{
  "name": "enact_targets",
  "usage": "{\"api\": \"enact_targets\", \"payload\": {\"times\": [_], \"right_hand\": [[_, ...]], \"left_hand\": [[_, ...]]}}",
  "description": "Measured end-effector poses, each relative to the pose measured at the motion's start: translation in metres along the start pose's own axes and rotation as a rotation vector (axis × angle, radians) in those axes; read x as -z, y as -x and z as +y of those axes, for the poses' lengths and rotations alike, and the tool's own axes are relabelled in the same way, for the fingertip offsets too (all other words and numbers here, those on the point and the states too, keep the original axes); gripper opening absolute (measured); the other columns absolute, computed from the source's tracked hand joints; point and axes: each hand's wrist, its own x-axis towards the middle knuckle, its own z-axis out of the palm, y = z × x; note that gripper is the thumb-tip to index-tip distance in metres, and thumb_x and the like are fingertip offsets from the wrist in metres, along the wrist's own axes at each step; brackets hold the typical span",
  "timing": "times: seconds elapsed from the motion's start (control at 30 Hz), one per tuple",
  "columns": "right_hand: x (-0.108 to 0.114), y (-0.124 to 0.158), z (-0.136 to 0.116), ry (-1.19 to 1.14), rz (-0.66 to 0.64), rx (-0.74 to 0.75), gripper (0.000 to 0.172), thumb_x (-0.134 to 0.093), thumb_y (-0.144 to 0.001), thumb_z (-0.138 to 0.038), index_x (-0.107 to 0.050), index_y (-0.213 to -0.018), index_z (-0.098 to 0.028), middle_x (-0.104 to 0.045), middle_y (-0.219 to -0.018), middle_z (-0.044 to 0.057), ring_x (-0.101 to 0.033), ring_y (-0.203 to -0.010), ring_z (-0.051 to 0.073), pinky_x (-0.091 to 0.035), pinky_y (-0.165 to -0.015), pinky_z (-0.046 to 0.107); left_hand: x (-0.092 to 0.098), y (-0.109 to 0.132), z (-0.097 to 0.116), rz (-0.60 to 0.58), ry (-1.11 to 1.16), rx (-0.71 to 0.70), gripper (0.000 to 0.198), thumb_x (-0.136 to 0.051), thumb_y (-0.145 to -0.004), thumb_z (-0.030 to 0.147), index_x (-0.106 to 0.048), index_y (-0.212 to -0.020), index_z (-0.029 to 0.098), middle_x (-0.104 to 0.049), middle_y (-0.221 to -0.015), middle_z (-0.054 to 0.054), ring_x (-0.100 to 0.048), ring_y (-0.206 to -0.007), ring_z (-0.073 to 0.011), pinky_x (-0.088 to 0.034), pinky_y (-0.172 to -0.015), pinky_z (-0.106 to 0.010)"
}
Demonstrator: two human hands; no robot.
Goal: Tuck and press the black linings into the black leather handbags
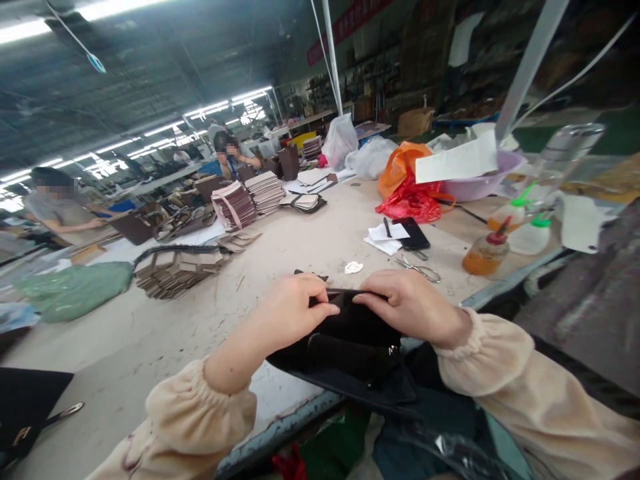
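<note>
A black leather bag (350,347) lies at the near edge of the worktable (310,247), its mouth toward me. My left hand (295,310) pinches the bag's top edge from the left, fingers closed on it. My right hand (407,303) grips the same edge from the right, fingers curled over it. The two hands almost meet above the opening. Both wrists wear cream elastic sleeve covers.
Scissors (420,269), a black phone (411,233) on white papers, and glue bottles (485,253) lie to the right. Red and orange plastic bags (410,190) sit behind. Stacks of brown leather pieces (175,270) are at left. Other people work at the far tables.
</note>
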Motion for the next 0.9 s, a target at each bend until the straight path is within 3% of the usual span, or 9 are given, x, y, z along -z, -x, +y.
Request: {"api": "enact_targets", "payload": {"times": [0.5, 0.9], "right_hand": [[-0.0016, -0.0008, 0.0021, -0.072, 0.019, -0.034, 0.026, -0.05, -0.088, -0.035, -0.063, -0.073, -0.019, -0.062, -0.068, 0.002, -0.054, -0.067, 0.013, -0.035, -0.062, 0.025], [0.0007, -0.0014, -0.0015, -0.07, -0.001, -0.023, 0.028, -0.047, -0.089, -0.035, -0.064, -0.074, -0.019, -0.06, -0.067, 0.002, -0.053, -0.065, 0.013, -0.035, -0.06, 0.025]], "left_hand": [[0.0, -0.004, -0.0003, 0.046, -0.122, 0.137, 0.018, -0.053, -0.082, 0.029, -0.062, -0.072, 0.017, -0.063, -0.07, -0.001, -0.054, -0.065, -0.0126, -0.036, -0.06, -0.024], [-0.0044, -0.0047, -0.0022, 0.039, -0.219, 0.128, 0.02, -0.05, -0.084, 0.03, -0.058, -0.07, 0.018, -0.062, -0.069, -0.001, -0.054, -0.064, -0.0137, -0.035, -0.059, -0.025]]}}
